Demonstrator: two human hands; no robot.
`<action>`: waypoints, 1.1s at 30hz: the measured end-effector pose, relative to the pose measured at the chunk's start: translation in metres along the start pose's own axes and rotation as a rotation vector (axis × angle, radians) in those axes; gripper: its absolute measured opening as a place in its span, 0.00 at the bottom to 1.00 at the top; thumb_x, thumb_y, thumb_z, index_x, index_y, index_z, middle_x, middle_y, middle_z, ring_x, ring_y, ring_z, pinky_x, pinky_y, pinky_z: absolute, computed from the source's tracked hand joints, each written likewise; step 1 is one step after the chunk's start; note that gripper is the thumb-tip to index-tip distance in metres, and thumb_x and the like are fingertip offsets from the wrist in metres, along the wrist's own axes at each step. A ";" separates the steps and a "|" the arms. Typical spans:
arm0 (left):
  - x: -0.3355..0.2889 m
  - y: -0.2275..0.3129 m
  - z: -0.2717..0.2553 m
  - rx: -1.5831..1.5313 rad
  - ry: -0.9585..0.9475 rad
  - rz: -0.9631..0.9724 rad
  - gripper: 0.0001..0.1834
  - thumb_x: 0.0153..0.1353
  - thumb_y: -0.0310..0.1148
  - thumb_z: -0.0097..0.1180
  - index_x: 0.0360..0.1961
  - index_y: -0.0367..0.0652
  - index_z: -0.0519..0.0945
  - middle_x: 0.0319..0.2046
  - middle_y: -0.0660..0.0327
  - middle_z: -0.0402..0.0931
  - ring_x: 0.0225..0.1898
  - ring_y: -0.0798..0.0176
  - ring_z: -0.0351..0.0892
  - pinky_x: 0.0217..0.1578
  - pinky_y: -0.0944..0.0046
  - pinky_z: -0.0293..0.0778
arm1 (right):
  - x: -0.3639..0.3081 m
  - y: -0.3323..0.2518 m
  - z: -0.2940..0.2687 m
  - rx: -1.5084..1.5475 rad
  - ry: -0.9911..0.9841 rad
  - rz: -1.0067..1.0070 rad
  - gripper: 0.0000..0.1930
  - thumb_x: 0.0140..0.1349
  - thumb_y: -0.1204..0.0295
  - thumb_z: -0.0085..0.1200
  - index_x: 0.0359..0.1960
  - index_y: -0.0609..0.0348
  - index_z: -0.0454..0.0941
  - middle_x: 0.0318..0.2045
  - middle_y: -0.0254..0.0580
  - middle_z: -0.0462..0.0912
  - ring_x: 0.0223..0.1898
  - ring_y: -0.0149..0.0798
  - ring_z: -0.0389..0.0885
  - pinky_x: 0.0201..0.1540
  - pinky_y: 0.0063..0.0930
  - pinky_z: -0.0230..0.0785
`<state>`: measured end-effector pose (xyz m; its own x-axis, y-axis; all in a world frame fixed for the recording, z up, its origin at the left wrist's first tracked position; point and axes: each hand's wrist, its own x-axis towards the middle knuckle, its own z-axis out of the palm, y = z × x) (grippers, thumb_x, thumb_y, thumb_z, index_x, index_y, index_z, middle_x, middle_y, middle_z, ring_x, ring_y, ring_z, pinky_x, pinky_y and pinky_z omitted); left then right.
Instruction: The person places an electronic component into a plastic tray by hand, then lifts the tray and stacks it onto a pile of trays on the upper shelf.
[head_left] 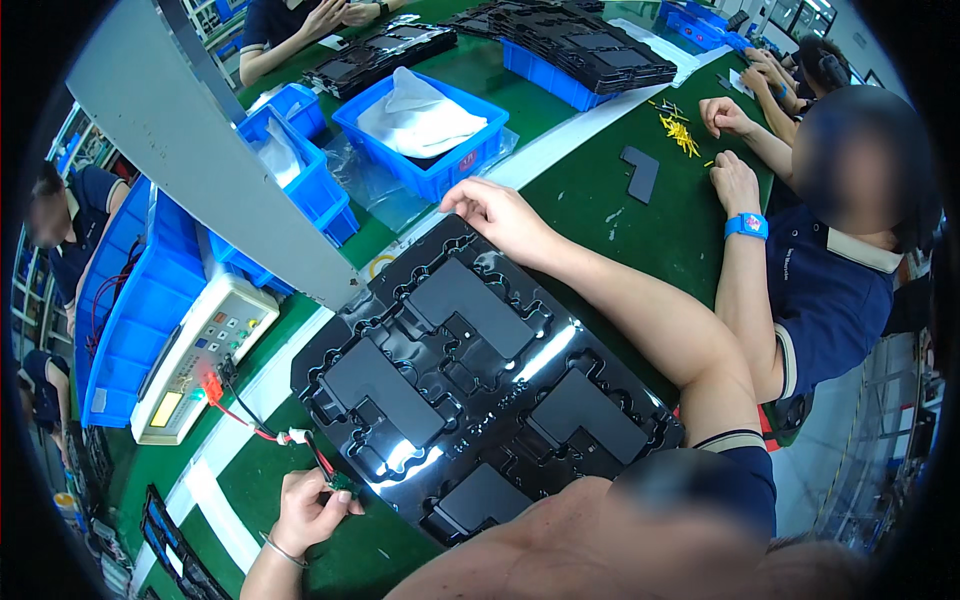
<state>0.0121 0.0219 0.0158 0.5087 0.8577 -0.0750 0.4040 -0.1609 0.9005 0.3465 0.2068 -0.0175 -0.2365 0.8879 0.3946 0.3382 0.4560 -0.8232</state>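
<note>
Green work surface fills much of the view, with a bright blue plastic bin on the far side and a co-worker at the right beside loose yellow pieces. From my remote seat I see a glossy black moulded plastic tray between the hands, its recesses holding four matte black L-shaped flat blocks, the nearest partly hidden. The left hand pinches a small green connector just beside the tray; red and black leads run toward a cream box-shaped meter. The right hand is at the tray's far corner, fingers curled; I cannot tell whether they grip it. By my judgement, all four blocks are seated, none visibly joined to the connector; nothing marks any as finished, so I cannot say how much is left.
</note>
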 end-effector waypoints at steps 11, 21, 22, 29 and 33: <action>0.001 0.001 -0.001 0.020 -0.009 0.018 0.08 0.50 0.23 0.48 0.16 0.38 0.70 0.13 0.62 0.74 0.16 0.66 0.76 0.18 0.72 0.71 | -0.001 -0.002 -0.002 -0.226 0.024 -0.049 0.07 0.47 0.83 0.49 0.29 0.60 0.71 0.17 0.34 0.64 0.19 0.27 0.61 0.24 0.21 0.57; -0.002 -0.006 0.000 -0.014 0.008 -0.005 0.08 0.50 0.23 0.47 0.15 0.38 0.69 0.12 0.62 0.74 0.15 0.67 0.76 0.17 0.72 0.71 | -0.001 0.002 -0.002 -0.244 0.022 -0.074 0.09 0.46 0.84 0.47 0.30 0.58 0.72 0.24 0.35 0.66 0.22 0.28 0.65 0.26 0.21 0.60; -0.002 -0.006 -0.001 -0.009 0.004 0.002 0.08 0.50 0.23 0.47 0.15 0.38 0.69 0.12 0.62 0.74 0.15 0.67 0.76 0.17 0.72 0.71 | -0.001 0.000 -0.002 -0.255 0.015 -0.062 0.09 0.46 0.84 0.48 0.30 0.58 0.72 0.24 0.35 0.65 0.23 0.29 0.65 0.26 0.21 0.61; 0.000 -0.003 0.000 0.000 0.000 0.018 0.08 0.50 0.22 0.47 0.15 0.38 0.68 0.12 0.62 0.74 0.16 0.66 0.76 0.17 0.72 0.71 | -0.001 0.007 -0.002 -0.268 0.002 -0.082 0.12 0.43 0.85 0.49 0.30 0.56 0.72 0.24 0.34 0.63 0.23 0.29 0.65 0.26 0.20 0.61; -0.001 -0.004 0.000 0.000 0.006 0.017 0.09 0.50 0.22 0.48 0.15 0.38 0.68 0.12 0.62 0.74 0.15 0.66 0.76 0.17 0.72 0.71 | -0.001 0.002 -0.002 -0.229 0.002 -0.060 0.14 0.41 0.87 0.48 0.29 0.56 0.72 0.23 0.34 0.62 0.24 0.30 0.64 0.27 0.22 0.61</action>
<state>0.0102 0.0218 0.0123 0.5110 0.8577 -0.0573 0.3953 -0.1753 0.9017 0.3493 0.2070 -0.0191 -0.2609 0.8587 0.4411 0.5217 0.5098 -0.6841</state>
